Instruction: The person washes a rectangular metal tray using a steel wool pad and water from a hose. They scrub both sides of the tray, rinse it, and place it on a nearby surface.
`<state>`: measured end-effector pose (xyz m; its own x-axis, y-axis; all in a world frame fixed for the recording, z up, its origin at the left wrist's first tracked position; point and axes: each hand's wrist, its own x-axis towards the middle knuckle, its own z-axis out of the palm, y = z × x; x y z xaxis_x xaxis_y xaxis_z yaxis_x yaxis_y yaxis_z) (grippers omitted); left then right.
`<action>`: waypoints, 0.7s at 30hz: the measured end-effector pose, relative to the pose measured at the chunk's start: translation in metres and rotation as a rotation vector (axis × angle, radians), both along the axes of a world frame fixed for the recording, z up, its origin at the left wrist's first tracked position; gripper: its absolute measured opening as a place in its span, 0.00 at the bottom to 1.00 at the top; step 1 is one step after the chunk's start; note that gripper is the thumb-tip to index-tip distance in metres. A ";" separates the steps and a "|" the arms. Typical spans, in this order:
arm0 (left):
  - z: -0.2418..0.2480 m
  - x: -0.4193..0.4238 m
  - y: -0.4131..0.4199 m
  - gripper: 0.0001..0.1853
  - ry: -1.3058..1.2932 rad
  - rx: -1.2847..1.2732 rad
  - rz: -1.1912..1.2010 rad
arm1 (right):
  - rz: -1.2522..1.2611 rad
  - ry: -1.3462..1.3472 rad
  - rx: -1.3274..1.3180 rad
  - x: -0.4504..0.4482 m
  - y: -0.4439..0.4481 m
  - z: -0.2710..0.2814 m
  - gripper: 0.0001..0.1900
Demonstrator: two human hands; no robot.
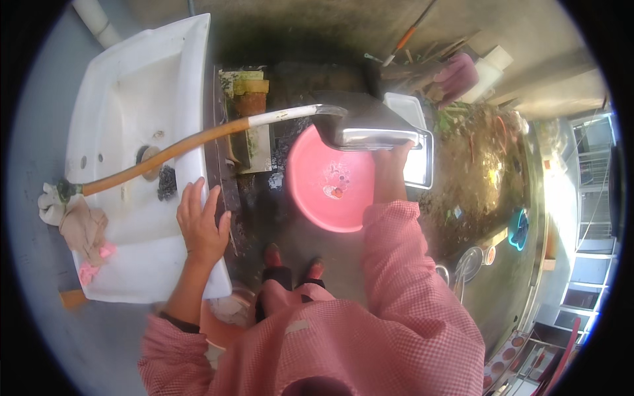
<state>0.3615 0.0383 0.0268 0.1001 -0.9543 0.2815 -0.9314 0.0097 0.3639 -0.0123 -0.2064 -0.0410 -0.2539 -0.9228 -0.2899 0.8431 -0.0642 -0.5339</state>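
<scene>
My right hand (392,166) grips the edge of a shiny rectangular metal tray (379,137), which is tilted on its side above a pink plastic basin (309,190). Water (333,110) runs onto the tray from the white end of an orange-brown hose (198,147). The hose slants across a white ceramic sink (143,272). My left hand (200,222) holds nothing; its fingers are spread over the sink's near rim, and I cannot tell whether they touch it. A little water with bubbles and a small orange bit lies in the basin.
A dark scrubbing pad (167,183) lies by the sink drain. Beige and pink cloths (85,225) hang at the sink's left edge. Another pale rectangular tray (406,109) is behind the metal tray. A blue basin (518,228) and a clear lid (469,264) are on the right.
</scene>
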 end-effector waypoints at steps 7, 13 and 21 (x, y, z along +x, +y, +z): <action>-0.007 0.001 0.002 0.26 -0.070 -0.007 0.002 | 0.056 0.002 -0.072 -0.023 -0.009 0.009 0.29; -0.006 -0.004 0.001 0.23 -0.107 -0.011 0.025 | 0.069 0.029 -0.071 -0.036 -0.004 0.008 0.30; -0.004 -0.005 -0.001 0.21 -0.131 -0.006 0.052 | 0.070 0.141 0.029 -0.045 0.044 -0.006 0.32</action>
<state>0.3562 0.0375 0.0225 0.1112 -0.9472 0.3007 -0.9702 -0.0379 0.2393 -0.0576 -0.1619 -0.0472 -0.2289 -0.9314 -0.2831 0.7616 0.0098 -0.6480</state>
